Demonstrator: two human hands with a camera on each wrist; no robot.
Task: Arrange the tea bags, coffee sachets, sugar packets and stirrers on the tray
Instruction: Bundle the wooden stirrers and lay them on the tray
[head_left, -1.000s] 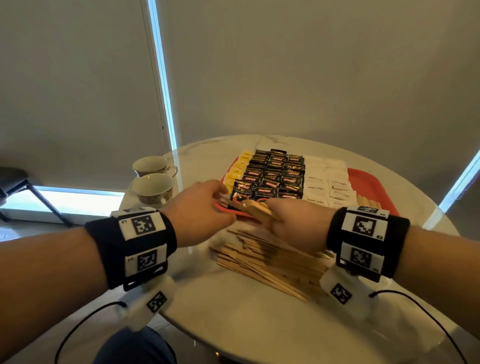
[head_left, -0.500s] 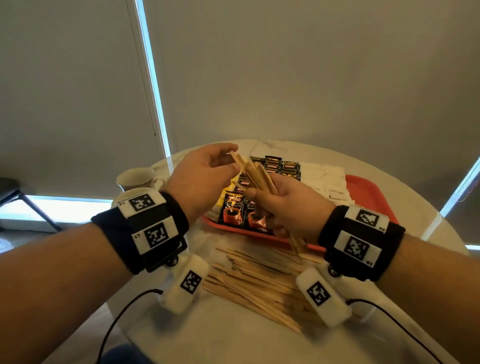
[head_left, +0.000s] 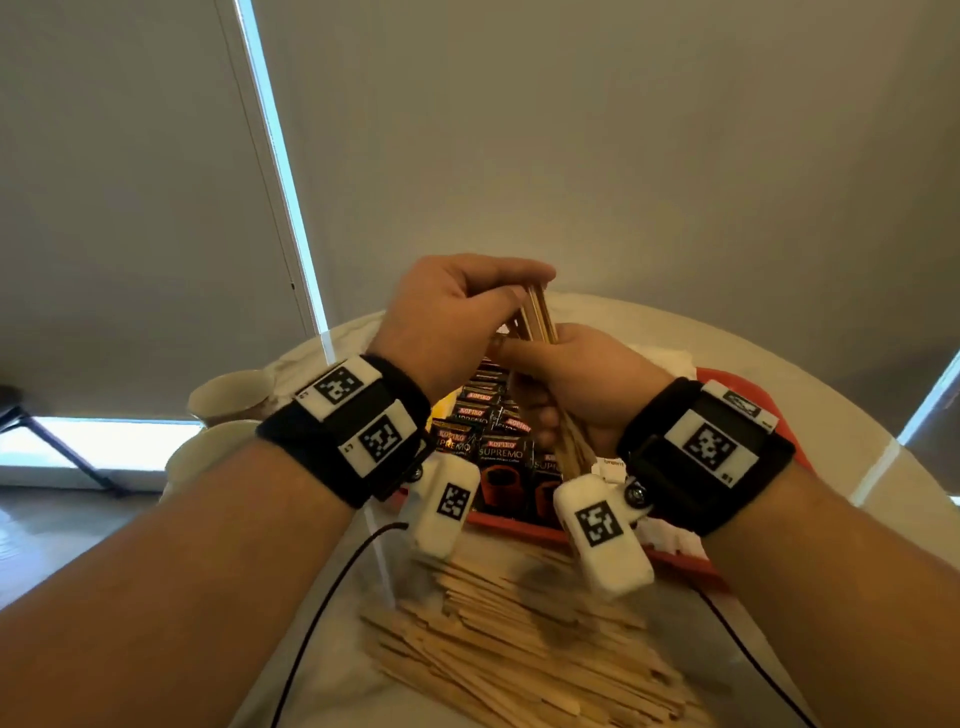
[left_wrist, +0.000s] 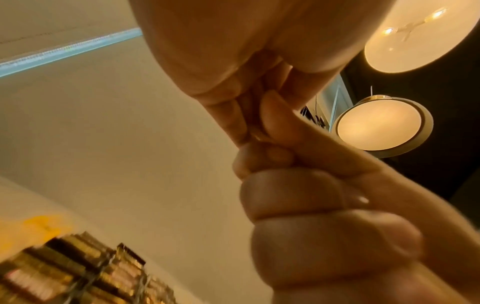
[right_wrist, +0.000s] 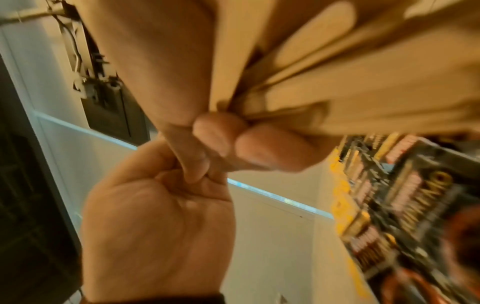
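A bundle of wooden stirrers (head_left: 541, 318) stands almost upright above the red tray (head_left: 727, 378). My right hand (head_left: 566, 379) grips the bundle round its middle, and the lower ends (head_left: 571, 449) stick out below the fist. My left hand (head_left: 511, 293) pinches the top ends from above. In the right wrist view the stirrers (right_wrist: 324, 33) fan out behind my curled fingers (right_wrist: 233, 139). Black coffee sachets (head_left: 496, 449) fill the tray's middle in rows, with white sugar packets (head_left: 662, 358) to their right and yellow tea bags (right_wrist: 340, 185) to their left.
A loose pile of wooden stirrers (head_left: 519, 639) lies on the round white table (head_left: 322, 670) in front of the tray. Two cups (head_left: 228, 395) stand at the table's left edge. Cables hang from both wrist cameras.
Both hands have risen from the table with the stirrer bundle, which has turned more upright. My left hand has closed over its top ends.
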